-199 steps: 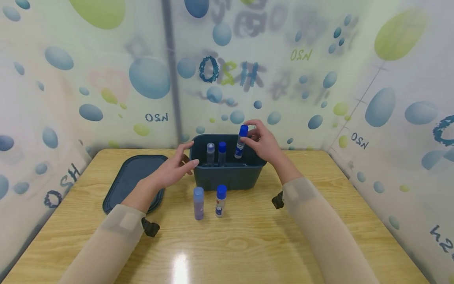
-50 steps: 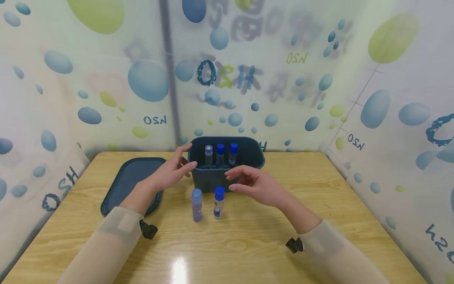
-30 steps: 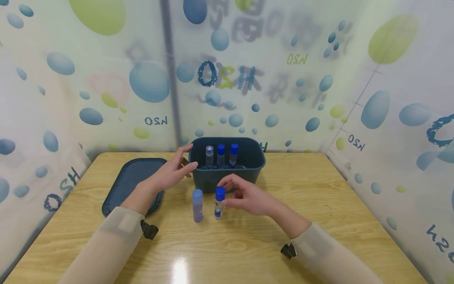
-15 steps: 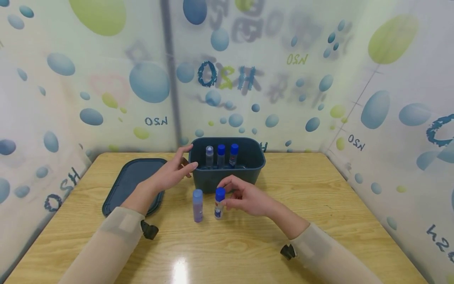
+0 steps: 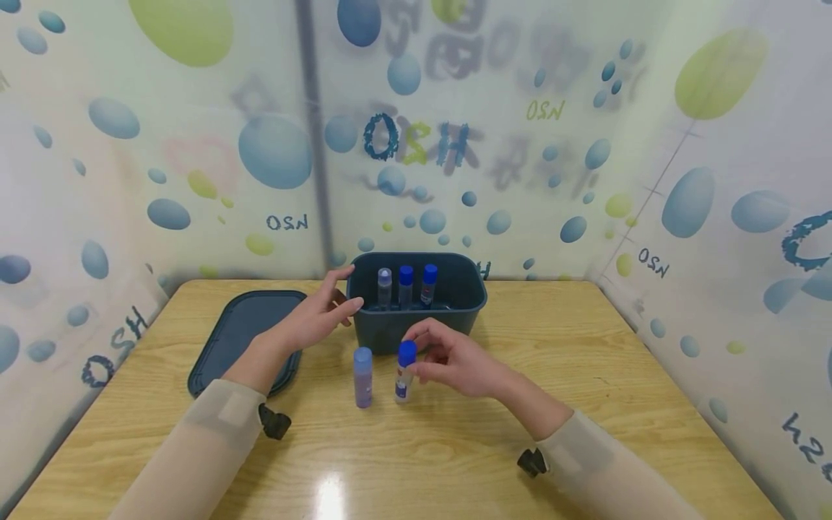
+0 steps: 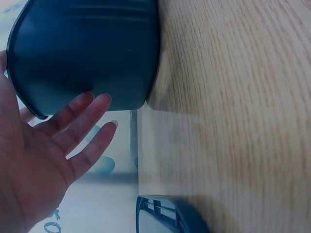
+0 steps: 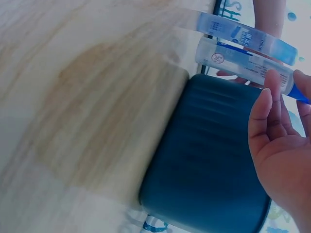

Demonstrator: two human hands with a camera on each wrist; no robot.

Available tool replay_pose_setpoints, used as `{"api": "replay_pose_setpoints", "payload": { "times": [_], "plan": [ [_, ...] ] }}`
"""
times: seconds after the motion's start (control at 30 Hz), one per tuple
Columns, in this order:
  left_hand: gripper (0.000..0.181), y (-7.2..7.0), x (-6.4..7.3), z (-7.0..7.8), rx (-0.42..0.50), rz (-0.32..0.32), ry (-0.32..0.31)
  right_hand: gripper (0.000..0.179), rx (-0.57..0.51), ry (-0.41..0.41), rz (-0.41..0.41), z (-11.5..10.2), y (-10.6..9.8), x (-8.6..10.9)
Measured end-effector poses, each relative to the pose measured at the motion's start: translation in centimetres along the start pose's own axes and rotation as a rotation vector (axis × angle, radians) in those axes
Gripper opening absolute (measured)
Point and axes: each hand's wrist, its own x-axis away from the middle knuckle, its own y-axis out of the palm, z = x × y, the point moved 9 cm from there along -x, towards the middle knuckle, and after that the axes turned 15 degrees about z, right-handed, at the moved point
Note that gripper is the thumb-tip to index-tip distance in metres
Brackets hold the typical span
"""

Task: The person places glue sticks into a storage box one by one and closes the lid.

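Note:
My right hand [image 5: 461,365] pinches a clear glue stick [image 5: 403,390] near its blue cap, in front of a dark blue bin [image 5: 416,332]; the stick leans slightly. In the right wrist view, thumb and fingers meet this glue stick [image 7: 233,60] at its cap end. Just left of it stands a purple glue stick [image 5: 362,383] with a pale blue cap, untouched. My left hand [image 5: 315,314] rests at the bin's left end, thumb and forefinger on the rim; its other fingers [image 6: 92,150] are extended in the left wrist view. Inside the bin, three glue sticks [image 5: 406,289] stand in a row.
A dark blue lid [image 5: 243,325] lies on the wooden table [image 5: 455,462] to the left, partly behind my left forearm. A patterned curtain [image 5: 429,144] hangs behind the table. Black wrist cameras [image 5: 274,422] sit at both cuffs.
My right hand released a third glue stick inside the bin, then came forward and took the blue-capped one on the table. That stick has just tilted a little. My left hand stays put.

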Motion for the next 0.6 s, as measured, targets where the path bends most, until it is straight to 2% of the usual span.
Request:
{"api": "replay_pose_setpoints", "payload": {
  "times": [0.3,0.6],
  "plan": [
    [0.079,0.0,0.0,-0.1,-0.005,-0.006,0.004,0.041,-0.020,-0.094,0.084,-2.9,-2.1,0.1],
    [0.079,0.0,0.0,-0.1,-0.002,-0.005,0.013,0.041,0.046,-0.189,0.150,-6.0,-4.0,0.0]
  ]
}}
